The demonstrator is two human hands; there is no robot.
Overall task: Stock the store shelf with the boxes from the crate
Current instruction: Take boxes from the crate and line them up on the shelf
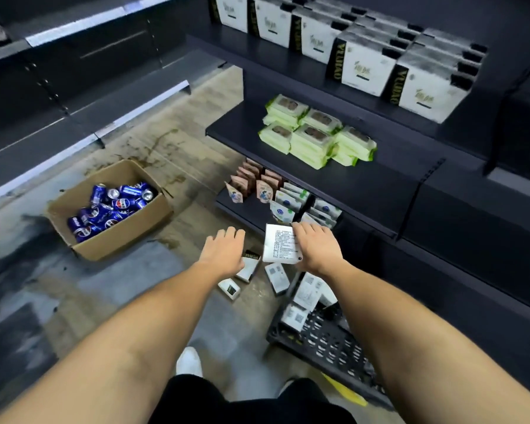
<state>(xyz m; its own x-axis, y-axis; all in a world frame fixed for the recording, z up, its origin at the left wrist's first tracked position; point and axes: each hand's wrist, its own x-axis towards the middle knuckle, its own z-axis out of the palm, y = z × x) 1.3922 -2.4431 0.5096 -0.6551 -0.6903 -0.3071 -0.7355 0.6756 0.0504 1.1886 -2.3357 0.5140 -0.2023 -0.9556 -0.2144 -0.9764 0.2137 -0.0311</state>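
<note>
The right grip (pixel 315 249) holds a white box (pixel 280 243) by its right edge, fingers curled over the top corner and thumb under the lower one. The printed face is turned up, and the box is off the floor, in front of the lowest shelf's lip. The left grip (pixel 224 250) is wide, fingers spread and relaxed, palm down. It holds nothing and hovers just over a loose box with a black end (pixel 249 267).

Two more loose boxes (pixel 229 289) (pixel 276 278) lie apart on the floor (pixel 153 270) between the forearms. The black crate (pixel 325 341) lies tipped beside the shelf base, with its mouth toward them and several boxes (pixel 309 290) inside.

The lowest shelf (pixel 245 209) carries pouches (pixel 262 188). The middle shelf (pixel 380 185) has green packs (pixel 315 139) at its left end, with bare board showing to their right. On the top shelf (pixel 273 59), white boxes in rows (pixel 361 65) stand back from the front edge.

A cardboard box of blue cans (pixel 110 206) sits well to the left, with bare floor between it and the loose boxes.
</note>
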